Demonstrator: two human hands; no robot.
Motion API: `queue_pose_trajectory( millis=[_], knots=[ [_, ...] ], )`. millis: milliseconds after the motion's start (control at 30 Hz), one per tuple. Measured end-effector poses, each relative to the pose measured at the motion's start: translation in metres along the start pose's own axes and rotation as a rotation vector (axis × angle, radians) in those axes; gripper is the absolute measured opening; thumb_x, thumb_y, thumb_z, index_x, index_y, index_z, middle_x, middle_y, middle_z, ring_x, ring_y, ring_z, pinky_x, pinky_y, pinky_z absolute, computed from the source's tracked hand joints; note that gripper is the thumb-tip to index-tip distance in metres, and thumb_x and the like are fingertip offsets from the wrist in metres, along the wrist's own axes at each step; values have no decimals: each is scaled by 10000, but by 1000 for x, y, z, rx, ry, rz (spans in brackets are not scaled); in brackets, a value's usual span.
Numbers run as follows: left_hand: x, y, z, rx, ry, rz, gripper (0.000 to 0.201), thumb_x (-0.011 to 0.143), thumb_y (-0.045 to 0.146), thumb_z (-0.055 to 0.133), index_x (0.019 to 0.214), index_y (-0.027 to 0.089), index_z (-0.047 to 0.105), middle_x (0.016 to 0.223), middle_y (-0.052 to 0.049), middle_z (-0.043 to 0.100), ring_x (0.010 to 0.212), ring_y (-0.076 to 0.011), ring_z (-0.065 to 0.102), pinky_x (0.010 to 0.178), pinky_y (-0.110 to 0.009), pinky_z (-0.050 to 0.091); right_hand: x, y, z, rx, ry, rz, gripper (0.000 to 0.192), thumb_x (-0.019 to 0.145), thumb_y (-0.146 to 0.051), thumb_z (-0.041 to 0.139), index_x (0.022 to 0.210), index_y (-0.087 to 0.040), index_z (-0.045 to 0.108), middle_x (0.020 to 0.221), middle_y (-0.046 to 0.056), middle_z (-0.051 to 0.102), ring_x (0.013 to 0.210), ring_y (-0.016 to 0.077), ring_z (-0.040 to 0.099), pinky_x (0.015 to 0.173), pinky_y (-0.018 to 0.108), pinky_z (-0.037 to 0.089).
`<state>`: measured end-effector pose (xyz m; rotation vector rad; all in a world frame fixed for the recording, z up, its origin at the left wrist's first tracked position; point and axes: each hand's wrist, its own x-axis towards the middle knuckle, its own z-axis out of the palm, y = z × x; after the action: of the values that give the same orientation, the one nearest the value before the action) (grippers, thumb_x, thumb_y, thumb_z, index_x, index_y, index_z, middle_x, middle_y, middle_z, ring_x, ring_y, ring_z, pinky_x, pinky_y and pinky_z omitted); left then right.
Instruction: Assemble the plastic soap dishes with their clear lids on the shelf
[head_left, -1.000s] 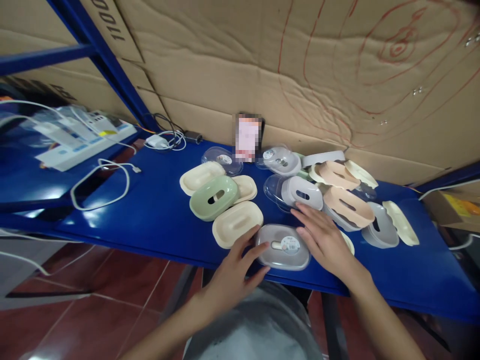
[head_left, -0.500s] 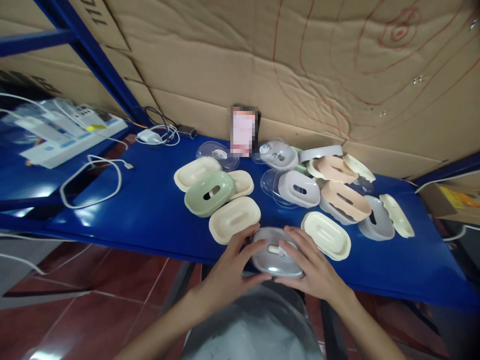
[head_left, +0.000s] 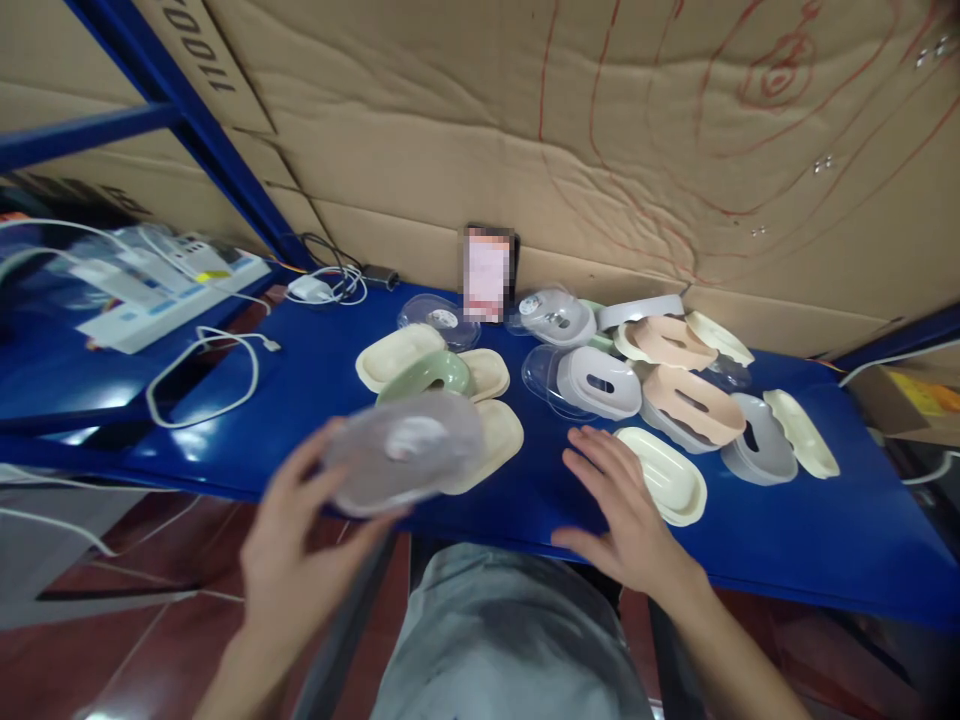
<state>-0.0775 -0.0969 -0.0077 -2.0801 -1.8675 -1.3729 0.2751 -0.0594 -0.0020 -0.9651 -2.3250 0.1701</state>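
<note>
My left hand [head_left: 289,545] holds a grey oval soap box with a clear lid [head_left: 405,450], lifted above the front edge of the blue table [head_left: 315,400]; it is blurred by motion. My right hand [head_left: 619,500] hovers open over the table edge, fingers spread, just left of a cream soap dish [head_left: 664,475]. Behind the lifted box lie a green dish with a slot [head_left: 427,375] and cream dishes [head_left: 491,440].
A heap of grey, peach and cream soap dishes [head_left: 682,395] and clear lids [head_left: 439,320] covers the table's right half. A phone [head_left: 487,272] leans on the cardboard wall. White cables [head_left: 202,375], a charger [head_left: 311,288] and boxes [head_left: 165,285] lie at the left.
My left hand has lifted the grey soap box off the table edge and carried it left. My right hand has let go of it and stays open over the table.
</note>
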Motion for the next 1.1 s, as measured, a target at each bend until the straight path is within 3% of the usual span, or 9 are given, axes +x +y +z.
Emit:
queue_pose_trajectory(
  millis=[100,167,300,433,600,667,700,800,1100],
  knots=[
    [8,-54,-16,208,255,-161,683,813,567,875,1365,227,661,1534,-124,611,1411,-389,595,1197,-594,484,-11,17,-6,-102,22,97,625,1062,-329,645,1650,-313,434,1506,118,655,1405,331,618,1171,570,507],
    [9,-84,-23,276,269,-278,743,802,715,810,1331,212,675,1476,-126,640,1402,-405,589,1183,-612,490,-23,27,-9,-159,61,136,523,1057,-284,646,1569,-309,545,1436,101,705,1331,321,667,1121,547,537],
    [9,-120,-24,343,127,-439,753,799,784,767,1335,269,642,1389,-46,668,1302,-360,626,1161,-613,513,-43,36,-14,-200,66,173,417,1049,-259,658,1464,-286,634,1387,90,731,1296,310,682,1086,514,546],
    [14,-131,-15,290,40,-427,883,769,782,793,1395,196,580,1414,-120,637,1298,-395,612,1147,-647,509,-46,35,-11,-224,20,146,338,1057,-266,651,1394,-248,670,1386,98,728,1294,302,674,1092,494,525],
    [2,-80,9,297,157,-107,769,902,403,821,1546,167,471,1733,-191,298,1613,-446,307,1292,-653,339,-48,34,-9,-315,35,188,339,1072,-292,628,1405,-228,652,1399,109,718,1285,309,666,1072,485,493],
    [-8,-44,22,243,154,40,475,959,257,760,1405,210,605,1542,-146,558,1455,-377,541,1206,-588,463,-55,35,-12,-369,42,236,344,1079,-323,618,1407,-225,644,1378,115,726,1243,315,678,1023,481,493],
    [-13,-27,29,196,40,101,384,983,221,729,1355,244,638,1441,-115,638,1352,-339,626,1165,-560,495,-59,35,-13,-399,40,264,343,1080,-345,616,1399,-224,647,1361,117,733,1219,320,683,996,479,492],
    [-19,11,47,124,-204,252,312,995,246,735,1298,275,666,1357,-107,687,1207,-322,690,1051,-534,544,-74,35,-18,-458,16,336,349,1082,-403,606,1385,-238,660,1351,116,735,1203,335,676,958,479,485],
    [-24,35,69,-166,-437,373,77,1051,167,634,1101,217,667,1277,-92,713,1271,-259,670,1138,-495,548,-77,30,-20,-315,-63,291,386,1116,-327,549,1497,-303,597,1533,89,633,1337,307,615,1063,490,469]
  ],
)
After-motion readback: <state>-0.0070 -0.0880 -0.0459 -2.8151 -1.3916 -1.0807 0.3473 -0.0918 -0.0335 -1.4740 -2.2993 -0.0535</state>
